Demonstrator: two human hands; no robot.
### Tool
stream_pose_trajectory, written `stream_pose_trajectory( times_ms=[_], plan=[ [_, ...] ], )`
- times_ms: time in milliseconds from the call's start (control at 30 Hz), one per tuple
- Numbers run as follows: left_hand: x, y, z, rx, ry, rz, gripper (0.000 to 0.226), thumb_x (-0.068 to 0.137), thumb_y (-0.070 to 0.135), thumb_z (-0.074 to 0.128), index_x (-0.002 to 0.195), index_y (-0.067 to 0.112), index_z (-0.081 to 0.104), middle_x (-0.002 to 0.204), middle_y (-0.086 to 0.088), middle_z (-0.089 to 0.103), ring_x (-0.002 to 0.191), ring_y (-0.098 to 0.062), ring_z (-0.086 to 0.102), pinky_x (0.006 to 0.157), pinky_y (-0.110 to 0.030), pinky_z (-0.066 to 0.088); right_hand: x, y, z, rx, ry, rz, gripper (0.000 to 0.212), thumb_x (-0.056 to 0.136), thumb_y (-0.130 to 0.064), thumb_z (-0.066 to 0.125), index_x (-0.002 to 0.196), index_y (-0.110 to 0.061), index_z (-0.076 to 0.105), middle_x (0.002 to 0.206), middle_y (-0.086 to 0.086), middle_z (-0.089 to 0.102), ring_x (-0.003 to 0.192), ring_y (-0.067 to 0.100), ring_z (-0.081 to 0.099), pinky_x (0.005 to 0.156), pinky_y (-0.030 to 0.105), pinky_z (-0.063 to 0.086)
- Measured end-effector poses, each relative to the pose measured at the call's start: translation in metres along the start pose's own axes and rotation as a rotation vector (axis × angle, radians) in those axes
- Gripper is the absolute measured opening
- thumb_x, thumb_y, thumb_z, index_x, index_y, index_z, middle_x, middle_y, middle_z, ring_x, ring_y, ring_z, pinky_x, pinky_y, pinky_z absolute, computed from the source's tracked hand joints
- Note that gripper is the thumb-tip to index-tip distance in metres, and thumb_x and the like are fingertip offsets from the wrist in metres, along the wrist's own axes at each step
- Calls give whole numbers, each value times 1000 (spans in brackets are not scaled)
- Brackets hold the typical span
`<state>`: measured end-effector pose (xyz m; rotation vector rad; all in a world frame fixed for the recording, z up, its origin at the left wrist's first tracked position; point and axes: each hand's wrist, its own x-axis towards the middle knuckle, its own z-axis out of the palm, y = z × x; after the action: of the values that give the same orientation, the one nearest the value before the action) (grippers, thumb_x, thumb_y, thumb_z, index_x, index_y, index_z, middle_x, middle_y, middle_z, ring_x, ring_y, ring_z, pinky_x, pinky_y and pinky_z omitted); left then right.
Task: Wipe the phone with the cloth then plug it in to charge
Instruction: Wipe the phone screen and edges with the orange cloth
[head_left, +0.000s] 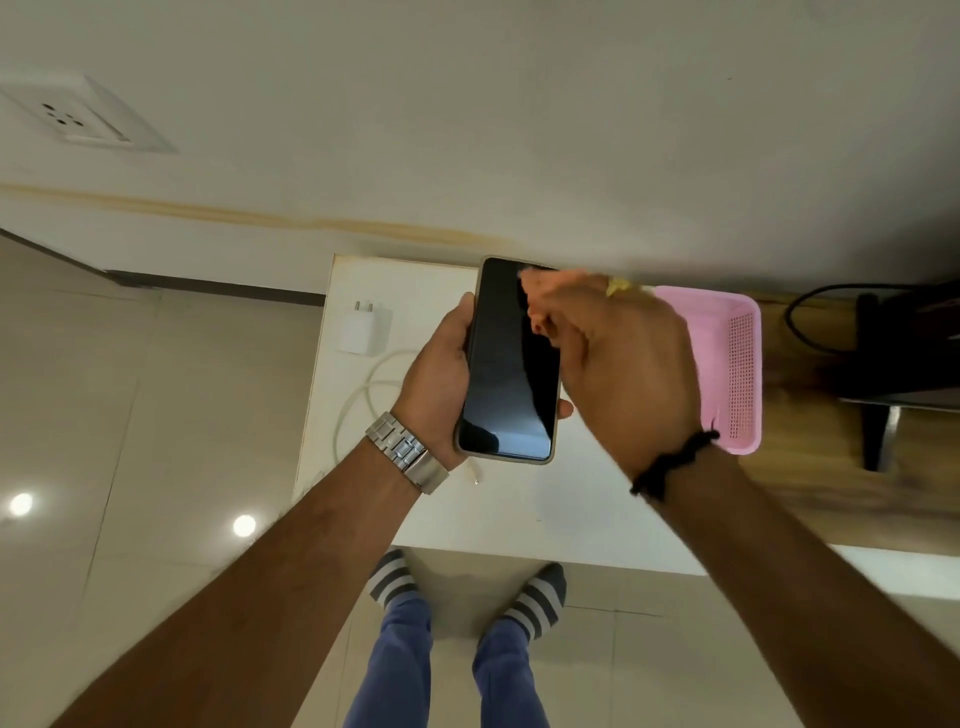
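- wall socket (62, 118) sits high on the wall at far left, nothing plugged into it.
- white charger (362, 328) lies on the white table (519, 509), its cable (358, 400) looping beside it.
- left hand (434, 379), with a metal watch (406, 453) on the wrist, grips the phone (511, 358) above the table, dark screen up.
- right hand (618, 358) is closed around an orange-yellow cloth (550, 286), pressed at the phone's top right corner.
- pink basket (737, 364) stands on the table just beyond the right hand.
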<state>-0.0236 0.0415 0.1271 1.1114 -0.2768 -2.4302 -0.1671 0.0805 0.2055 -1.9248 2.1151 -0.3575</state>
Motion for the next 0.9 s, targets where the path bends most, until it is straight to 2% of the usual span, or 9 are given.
stream_pose_trajectory(
  times_ms=[67,167,267,433,500,567,667,767,900],
  plan=[
    [2,4,3,-52,-65,-4,53,100,58,40,117,18,71,110,-11,73,93,-31,72,82,-48,61,12,3,0,17,42,33,19,97,-8,51,90,-12,67,83,7,65,76,26,60,73,42,52],
    [5,15,1,-54,-79,36,48,99,54,43,110,16,71,101,-8,70,89,-26,69,81,-37,58,-26,-18,4,20,-53,20,13,96,-9,56,93,-13,67,79,6,63,71,23,59,68,39,55],
    [5,10,-1,-17,-55,-4,61,97,60,42,126,16,71,120,-14,69,105,-32,66,97,-47,53,-46,-22,1,89,-105,-10,7,90,-3,65,90,-7,71,74,11,66,65,27,62,62,41,57],
    [6,-5,1,-41,-38,11,53,102,57,42,102,18,78,102,-8,75,91,-29,71,84,-42,57,6,3,2,29,45,65,21,98,-8,49,99,-13,70,89,7,68,81,25,62,77,41,53],
    [5,0,0,-48,-17,36,52,102,58,43,103,18,76,103,-8,72,94,-28,68,92,-42,50,-9,-9,8,26,-26,62,25,98,-13,44,100,-14,69,90,6,67,81,22,60,76,36,52],
    [3,2,-1,-53,-55,22,62,102,62,35,103,19,81,104,-9,77,93,-27,74,89,-41,57,-32,-18,10,93,-133,30,22,99,-12,49,98,-10,70,87,10,68,77,22,62,75,34,54],
    [-3,-8,3,-29,-123,-58,74,103,65,23,100,21,83,100,-7,80,84,-24,77,75,-39,63,-25,2,1,114,61,83,16,92,-2,58,87,-7,72,77,11,68,68,25,62,67,38,56],
    [-5,-18,10,2,-125,-57,63,103,62,30,107,23,80,103,-8,78,85,-27,76,77,-45,62,-1,1,-9,141,194,110,32,98,-20,45,99,-12,75,92,7,74,85,28,67,77,38,55],
    [-6,-26,9,-73,-111,3,46,94,53,48,107,23,81,107,-7,78,95,-24,76,79,-36,64,10,-30,1,196,69,22,57,95,-39,22,98,-18,74,94,0,73,88,19,65,80,31,51]
  ],
)
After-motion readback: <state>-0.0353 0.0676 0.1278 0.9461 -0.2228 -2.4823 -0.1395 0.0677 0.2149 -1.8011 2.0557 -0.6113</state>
